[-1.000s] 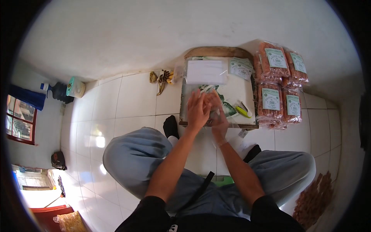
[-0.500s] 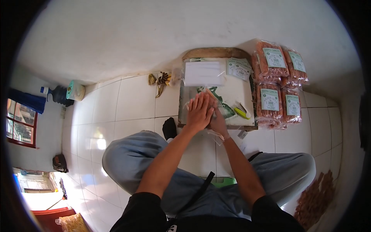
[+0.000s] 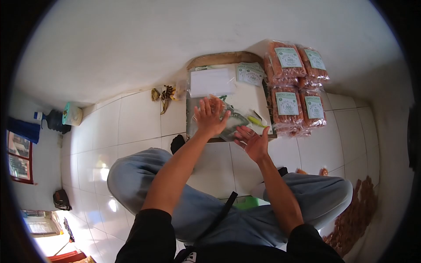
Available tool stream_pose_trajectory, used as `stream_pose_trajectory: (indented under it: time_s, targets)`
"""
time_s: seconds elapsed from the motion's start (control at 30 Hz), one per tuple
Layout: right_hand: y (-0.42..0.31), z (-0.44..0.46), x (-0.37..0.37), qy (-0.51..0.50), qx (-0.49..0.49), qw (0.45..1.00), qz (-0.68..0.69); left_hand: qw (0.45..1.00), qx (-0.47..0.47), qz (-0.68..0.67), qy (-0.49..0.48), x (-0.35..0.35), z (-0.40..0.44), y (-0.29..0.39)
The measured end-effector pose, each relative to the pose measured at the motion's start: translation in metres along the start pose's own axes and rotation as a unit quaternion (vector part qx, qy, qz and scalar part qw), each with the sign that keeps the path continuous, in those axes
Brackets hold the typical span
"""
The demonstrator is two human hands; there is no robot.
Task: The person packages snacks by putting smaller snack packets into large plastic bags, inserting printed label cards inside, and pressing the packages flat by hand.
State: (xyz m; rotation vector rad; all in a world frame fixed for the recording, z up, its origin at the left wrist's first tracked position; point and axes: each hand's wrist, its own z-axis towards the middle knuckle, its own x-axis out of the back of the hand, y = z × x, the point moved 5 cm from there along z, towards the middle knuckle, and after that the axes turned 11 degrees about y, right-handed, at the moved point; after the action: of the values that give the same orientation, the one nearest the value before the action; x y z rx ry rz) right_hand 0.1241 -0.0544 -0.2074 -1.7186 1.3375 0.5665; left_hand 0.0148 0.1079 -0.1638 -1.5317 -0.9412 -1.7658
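My left hand (image 3: 210, 119) lies with spread fingers over a clear plastic bag (image 3: 232, 125) on a low table (image 3: 245, 98). Orange-brown pieces (image 3: 216, 103) show in the bag beyond the fingers; part of it is hidden by the hand. Whether the palm presses on it, I cannot tell. At the table's near edge my right hand (image 3: 253, 143) is turned palm up, fingers apart, holding nothing. Just beyond it sits a yellow-green stapler (image 3: 256, 121). Farther back are white sheets in clear plastic (image 3: 210, 82) and several printed labels (image 3: 250, 74).
Labelled packs of orange-brown snacks (image 3: 287, 105) are stacked right of the table. Loose brown pieces (image 3: 357, 219) lie on the floor at lower right. Bananas (image 3: 166, 93) rest by the wall at left. A green object (image 3: 247, 202) is between my legs.
My hands were together over the bag and have parted. The right hand has drawn back toward me and turned palm up; the left stays over the bag. The view has shifted right.
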Motion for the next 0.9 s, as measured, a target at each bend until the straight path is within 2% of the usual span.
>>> stream_pose_trajectory:
  time_s: [0.07,0.1,0.17,0.3,0.4,0.5,0.57,0.67,0.7,0.77,0.83,0.9]
  targets:
    - [-0.001,-0.003,-0.001,0.027,0.079,0.992,-0.098,0.996,-0.051,-0.008,0.079,-0.004,0.006,-0.003]
    - [0.001,-0.005,-0.004,0.030,0.083,0.992,-0.094,0.995,-0.057,-0.008,0.077,-0.004,0.004,-0.005]
    - [-0.010,-0.005,-0.008,0.117,0.164,0.954,-0.221,0.978,-0.138,-0.142,0.059,0.001,0.006,-0.002]
    - [-0.031,-0.016,0.000,0.190,0.177,0.946,-0.195,0.978,-0.203,-0.040,0.011,0.004,0.005,-0.007]
    - [-0.054,-0.028,0.010,0.234,0.244,0.927,-0.164,0.986,-0.168,0.011,-0.011,0.009,0.005,-0.005]
    - [-0.072,-0.029,0.018,0.271,0.239,0.923,-0.132,0.982,-0.183,0.035,-0.034,0.028,0.010,-0.003]
    - [-0.076,-0.018,0.023,0.276,0.237,0.917,-0.165,0.967,-0.236,0.061,-0.068,0.035,0.008,-0.003]
    - [-0.071,-0.002,0.013,0.263,0.115,0.921,-0.263,0.944,-0.292,0.135,-0.074,0.042,0.008,-0.008]
    - [-0.073,0.001,0.006,0.264,0.118,0.922,-0.259,0.943,-0.296,0.137,-0.072,0.042,0.009,-0.011]
    - [-0.064,0.008,-0.007,0.194,0.013,0.958,-0.210,0.944,-0.309,0.091,-0.068,0.036,0.008,-0.013]
    - [-0.066,0.023,-0.007,0.185,0.031,0.964,-0.187,0.946,-0.304,0.083,-0.072,0.030,0.011,-0.015]
    - [-0.083,0.022,-0.005,0.221,0.168,0.950,-0.140,0.946,-0.305,0.070,-0.081,0.021,0.013,-0.013]
